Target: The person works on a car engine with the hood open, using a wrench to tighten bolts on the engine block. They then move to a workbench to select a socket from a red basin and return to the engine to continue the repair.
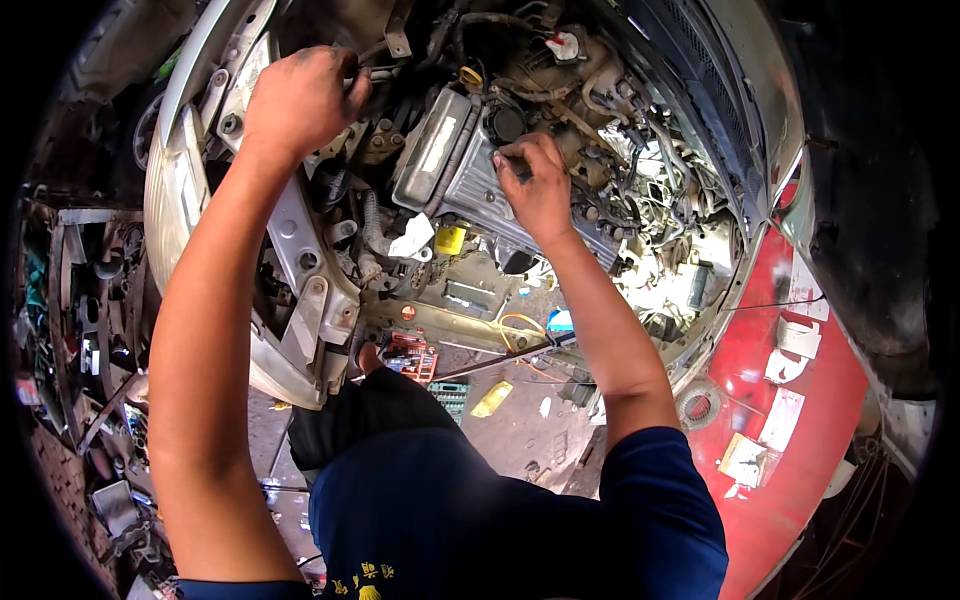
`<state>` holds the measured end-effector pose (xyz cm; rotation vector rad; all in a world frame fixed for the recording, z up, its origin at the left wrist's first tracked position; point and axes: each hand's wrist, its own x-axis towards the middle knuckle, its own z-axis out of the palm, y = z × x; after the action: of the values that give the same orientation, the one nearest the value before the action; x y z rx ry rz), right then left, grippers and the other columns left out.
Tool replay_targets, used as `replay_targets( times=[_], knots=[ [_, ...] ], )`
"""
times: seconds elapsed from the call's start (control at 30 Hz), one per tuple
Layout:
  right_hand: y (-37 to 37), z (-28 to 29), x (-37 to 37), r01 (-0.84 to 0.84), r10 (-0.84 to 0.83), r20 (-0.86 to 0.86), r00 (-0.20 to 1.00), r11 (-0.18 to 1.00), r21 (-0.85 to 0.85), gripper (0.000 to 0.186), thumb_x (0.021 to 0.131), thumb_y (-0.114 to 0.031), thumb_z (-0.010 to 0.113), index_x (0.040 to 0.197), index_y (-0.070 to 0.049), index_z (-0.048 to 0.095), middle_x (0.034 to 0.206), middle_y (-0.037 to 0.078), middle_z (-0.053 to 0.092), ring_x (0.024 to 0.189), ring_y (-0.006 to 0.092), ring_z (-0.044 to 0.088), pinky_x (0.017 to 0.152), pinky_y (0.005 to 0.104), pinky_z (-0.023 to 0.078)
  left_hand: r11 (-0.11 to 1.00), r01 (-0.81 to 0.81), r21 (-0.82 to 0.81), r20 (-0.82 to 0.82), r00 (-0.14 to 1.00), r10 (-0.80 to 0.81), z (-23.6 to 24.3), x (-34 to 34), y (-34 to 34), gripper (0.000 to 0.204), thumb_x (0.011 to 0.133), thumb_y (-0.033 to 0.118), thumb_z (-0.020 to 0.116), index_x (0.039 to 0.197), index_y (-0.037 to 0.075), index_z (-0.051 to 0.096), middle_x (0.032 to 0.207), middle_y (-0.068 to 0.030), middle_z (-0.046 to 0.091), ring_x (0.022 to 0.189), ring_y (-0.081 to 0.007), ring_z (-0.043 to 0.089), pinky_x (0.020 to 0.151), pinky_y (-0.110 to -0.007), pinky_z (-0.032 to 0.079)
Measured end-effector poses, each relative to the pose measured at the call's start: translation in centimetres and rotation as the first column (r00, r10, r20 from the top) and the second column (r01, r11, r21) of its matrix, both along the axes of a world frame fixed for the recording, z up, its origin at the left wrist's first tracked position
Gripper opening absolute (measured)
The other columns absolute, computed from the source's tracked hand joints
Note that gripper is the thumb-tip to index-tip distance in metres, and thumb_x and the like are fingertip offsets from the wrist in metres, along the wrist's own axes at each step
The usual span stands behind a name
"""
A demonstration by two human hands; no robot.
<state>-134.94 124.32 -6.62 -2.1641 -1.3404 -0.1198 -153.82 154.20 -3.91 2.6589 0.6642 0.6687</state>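
My left hand (305, 105) is closed at the upper front of the engine bay, beside a metal bracket (396, 30) and dark hoses; what its fingers grip is hidden. My right hand (535, 185) has curled fingers over the silver ribbed engine cover (465, 180), just below the black round cap (505, 124); whatever is between them is too small to make out. A yellow dipstick loop (470, 77) stands above the cover. A white cloth or paper (412, 235) and a yellow object (450, 240) lie below it.
The silver car's front frame (300, 245) curves along the left. Red and teal tool cases (410, 356) (450, 398) lie on the floor (520, 450), with an orange hose nearby. A red panel (750, 380) with paper patches is at the right; metal clutter (100, 330) crowds the far left.
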Motion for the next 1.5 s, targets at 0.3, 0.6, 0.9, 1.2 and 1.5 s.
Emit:
replay_targets(
  times=[0.3,0.6,0.9,1.2,1.5],
  knots=[
    [1.0,2.1,-0.3,0.093,0.005,0.38,0.925,0.967,-0.239,0.025,0.089,-0.029,0.082,0.097,-0.007,0.074,0.11,0.011,0.068,0.116,0.0346,0.059,0.103,0.0503,0.043,1.0,0.021,-0.022,0.0,1.0,-0.021,0.2,-0.2,0.2,0.027,0.098,0.033,0.07,0.101,0.006,0.074,0.098,-0.016,0.074,0.093,-0.041,0.072,0.082,-0.053,0.058],
    [2.0,2.6,-0.7,0.126,0.023,0.47,0.883,0.95,-0.285,0.029,0.089,-0.032,0.082,0.101,-0.007,0.074,0.112,0.013,0.066,0.112,0.0368,0.059,0.101,0.0508,0.045,0.997,0.005,-0.075,-0.073,0.997,-0.01,0.7,-0.2,0.1,0.032,0.098,0.038,0.068,0.101,0.007,0.076,0.1,-0.0163,0.076,0.1,-0.0378,0.073,0.091,-0.05,0.059],
    [1.6,2.9,-0.1,0.104,0.014,0.339,0.941,0.939,-0.327,0.029,0.088,-0.029,0.083,0.102,-0.007,0.074,0.112,0.013,0.064,0.112,0.0379,0.059,0.1,0.051,0.047,0.998,0.031,-0.052,-0.039,0.999,-0.033,0.5,-0.1,0.2,0.029,0.099,0.035,0.068,0.099,0.006,0.073,0.097,-0.0167,0.074,0.095,-0.0418,0.071,0.084,-0.053,0.057],
    [1.6,2.8,0.0,0.106,-0.003,0.294,0.956,0.936,-0.336,0.032,0.089,-0.031,0.083,0.1,-0.004,0.072,0.115,0.015,0.062,0.112,0.0394,0.058,0.102,0.0515,0.046,0.998,0.023,-0.054,-0.067,0.997,-0.027,0.9,-0.2,0.1,0.03,0.099,0.035,0.069,0.103,0.006,0.075,0.101,-0.0175,0.074,0.096,-0.0423,0.072,0.084,-0.054,0.057],
    [0.9,2.4,0.4,0.074,-0.013,0.25,0.968,0.968,-0.238,0.03,0.085,-0.026,0.086,0.099,-0.003,0.072,0.121,0.014,0.063,0.117,0.0387,0.058,0.105,0.0514,0.046,1.0,0.009,0.001,-0.125,0.992,-0.009,0.7,0.2,0.1,0.031,0.098,0.038,0.068,0.102,0.008,0.074,0.098,-0.0184,0.076,0.096,-0.0398,0.073,0.087,-0.052,0.059]
  ],
)
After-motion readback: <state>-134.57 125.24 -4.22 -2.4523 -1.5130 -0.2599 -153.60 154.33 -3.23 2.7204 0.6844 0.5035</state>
